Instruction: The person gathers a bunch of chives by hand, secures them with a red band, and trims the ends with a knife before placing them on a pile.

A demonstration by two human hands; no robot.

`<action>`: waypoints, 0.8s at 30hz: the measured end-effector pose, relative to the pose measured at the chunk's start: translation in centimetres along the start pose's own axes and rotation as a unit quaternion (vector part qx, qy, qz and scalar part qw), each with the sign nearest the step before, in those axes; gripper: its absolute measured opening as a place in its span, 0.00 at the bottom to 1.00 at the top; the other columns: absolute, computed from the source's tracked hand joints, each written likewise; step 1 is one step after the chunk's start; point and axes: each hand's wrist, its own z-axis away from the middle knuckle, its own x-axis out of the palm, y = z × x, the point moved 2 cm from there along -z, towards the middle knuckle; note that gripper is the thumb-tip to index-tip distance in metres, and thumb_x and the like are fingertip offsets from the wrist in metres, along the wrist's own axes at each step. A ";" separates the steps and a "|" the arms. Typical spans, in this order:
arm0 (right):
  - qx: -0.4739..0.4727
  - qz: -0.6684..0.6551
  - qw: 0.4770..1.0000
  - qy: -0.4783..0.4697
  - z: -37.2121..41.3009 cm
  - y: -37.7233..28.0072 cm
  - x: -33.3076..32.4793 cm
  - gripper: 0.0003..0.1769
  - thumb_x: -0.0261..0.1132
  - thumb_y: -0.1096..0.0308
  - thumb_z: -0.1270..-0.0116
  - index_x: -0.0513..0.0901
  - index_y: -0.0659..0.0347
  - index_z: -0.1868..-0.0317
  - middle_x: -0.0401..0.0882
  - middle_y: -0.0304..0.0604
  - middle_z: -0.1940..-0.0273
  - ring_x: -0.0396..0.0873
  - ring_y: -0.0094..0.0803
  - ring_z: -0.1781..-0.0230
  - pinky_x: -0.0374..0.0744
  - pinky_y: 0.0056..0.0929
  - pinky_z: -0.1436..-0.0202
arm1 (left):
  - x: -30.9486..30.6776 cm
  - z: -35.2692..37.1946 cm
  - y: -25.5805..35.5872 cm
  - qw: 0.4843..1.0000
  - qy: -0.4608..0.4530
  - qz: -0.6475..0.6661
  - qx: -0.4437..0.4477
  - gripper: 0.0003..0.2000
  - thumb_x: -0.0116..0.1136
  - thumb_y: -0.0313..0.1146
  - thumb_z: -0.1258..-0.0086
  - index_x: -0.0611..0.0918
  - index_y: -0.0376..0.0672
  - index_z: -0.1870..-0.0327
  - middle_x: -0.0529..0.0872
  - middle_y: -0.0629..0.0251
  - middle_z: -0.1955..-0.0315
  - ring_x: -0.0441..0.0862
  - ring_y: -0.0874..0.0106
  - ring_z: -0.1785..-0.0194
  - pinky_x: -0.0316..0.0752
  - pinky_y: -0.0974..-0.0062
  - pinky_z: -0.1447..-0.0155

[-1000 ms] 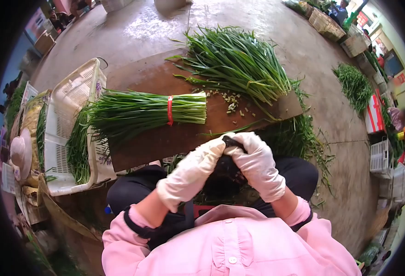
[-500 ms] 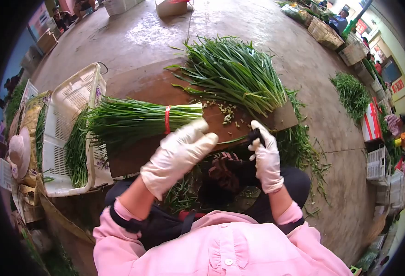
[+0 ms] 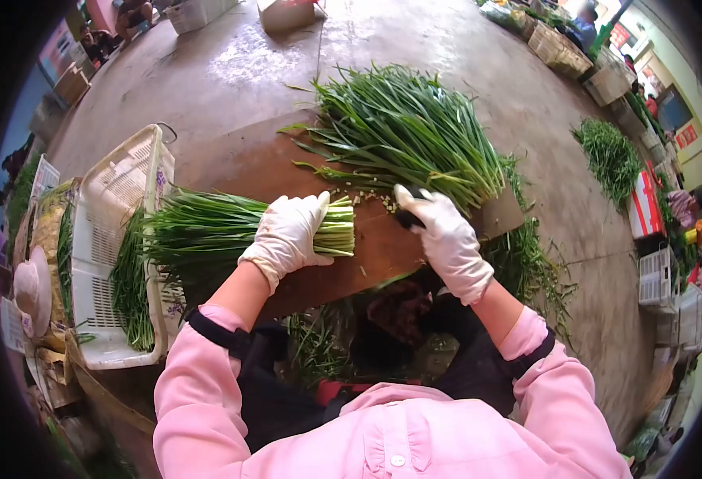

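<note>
Fingers of the left hand point(image 3: 288, 235) clasp the bunch point(image 3: 207, 227) on the board point(image 3: 387, 243).
Right-hand fingers curl around a small black object point(image 3: 408, 218) above the board's right part; loose greens point(image 3: 415, 136) lie across its far side, the crate point(image 3: 95, 275) at its left.

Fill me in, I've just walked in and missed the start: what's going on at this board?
A person in white gloves is working with leafy greens. Their left hand grips a bunch of greens near its pale stem ends, on the brown board. Their right hand holds a small dark object, too unclear to name, over the board. Small cut pieces lie beyond the bunch, next to a larger heap of greens.
</note>
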 end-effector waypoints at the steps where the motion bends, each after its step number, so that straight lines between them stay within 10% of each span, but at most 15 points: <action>1: -0.174 0.079 0.978 0.085 0.1 -2.6 -0.1 0.16 0.61 0.61 0.20 0.84 0.46 0.35 0.82 0.49 0.40 0.84 0.42 0.50 0.85 0.36 0.47 | 0.3 0.1 0.3 1.000 -0.006 0.001 0.007 0.53 0.84 0.57 0.59 0.74 0.40 0.30 0.86 0.57 0.51 0.85 0.58 0.45 0.74 0.62 0.35; 3: -0.243 0.265 0.922 0.141 -1.2 -4.9 3.2 0.23 0.58 0.68 0.22 0.79 0.45 0.29 0.81 0.52 0.39 0.85 0.48 0.48 0.87 0.40 0.47 | -0.1 0.4 1.0 0.999 0.023 -0.032 -0.001 0.53 0.84 0.57 0.60 0.75 0.39 0.31 0.85 0.58 0.53 0.85 0.58 0.49 0.75 0.61 0.38; 5: -0.144 0.344 0.925 -0.078 -1.9 -4.6 7.1 0.29 0.55 0.69 0.23 0.71 0.44 0.22 0.80 0.57 0.36 0.85 0.55 0.44 0.87 0.45 0.45 | -0.8 0.6 1.4 0.998 -0.051 -0.021 -0.037 0.52 0.83 0.58 0.58 0.74 0.38 0.31 0.85 0.55 0.48 0.83 0.54 0.44 0.73 0.58 0.31; 11: 0.180 0.097 0.960 -0.191 -1.1 -1.5 0.2 0.18 0.54 0.55 0.16 0.84 0.55 0.41 0.84 0.53 0.50 0.85 0.45 0.59 0.81 0.39 0.52 | -0.5 2.1 2.4 0.997 0.001 -0.073 0.004 0.54 0.80 0.58 0.55 0.70 0.36 0.26 0.79 0.52 0.36 0.76 0.54 0.32 0.65 0.58 0.22; 15: -0.202 0.087 0.975 -0.031 -5.1 -3.1 4.4 0.18 0.49 0.55 0.15 0.81 0.53 0.41 0.84 0.54 0.52 0.84 0.49 0.50 0.80 0.42 0.45 | 0.2 2.3 2.4 0.994 0.042 -0.099 0.026 0.51 0.81 0.54 0.56 0.72 0.37 0.29 0.80 0.54 0.38 0.77 0.57 0.34 0.67 0.61 0.24; 17: -0.053 0.090 0.977 -0.185 -5.9 -2.9 7.0 0.22 0.48 0.50 0.15 0.83 0.56 0.43 0.85 0.55 0.51 0.84 0.52 0.48 0.79 0.43 0.42 | -0.5 1.8 2.8 0.997 -0.004 -0.075 -0.001 0.47 0.82 0.51 0.57 0.75 0.39 0.33 0.81 0.55 0.39 0.78 0.57 0.34 0.68 0.61 0.24; 19: -0.153 0.017 0.981 -0.122 -4.4 0.9 8.5 0.30 0.46 0.44 0.16 0.84 0.61 0.47 0.86 0.58 0.50 0.83 0.55 0.47 0.78 0.45 0.41 | 0.1 2.2 2.2 0.996 0.006 -0.082 0.041 0.43 0.82 0.48 0.56 0.76 0.41 0.37 0.82 0.56 0.41 0.78 0.57 0.35 0.69 0.61 0.26; 23: 0.160 -0.009 0.944 -0.289 -1.8 0.0 1.6 0.29 0.50 0.42 0.17 0.86 0.60 0.49 0.88 0.54 0.55 0.85 0.50 0.52 0.79 0.40 0.44 | -0.4 1.6 1.6 0.997 0.053 0.022 0.047 0.45 0.83 0.47 0.57 0.77 0.40 0.33 0.83 0.55 0.43 0.81 0.55 0.40 0.72 0.59 0.29; 24: 0.069 0.097 0.945 -0.306 -2.8 -0.8 0.4 0.29 0.53 0.42 0.18 0.87 0.61 0.50 0.87 0.52 0.60 0.84 0.48 0.55 0.79 0.38 0.47 | -0.8 1.2 1.6 0.998 0.031 0.023 0.040 0.47 0.84 0.48 0.57 0.76 0.38 0.32 0.84 0.53 0.44 0.82 0.53 0.42 0.74 0.58 0.32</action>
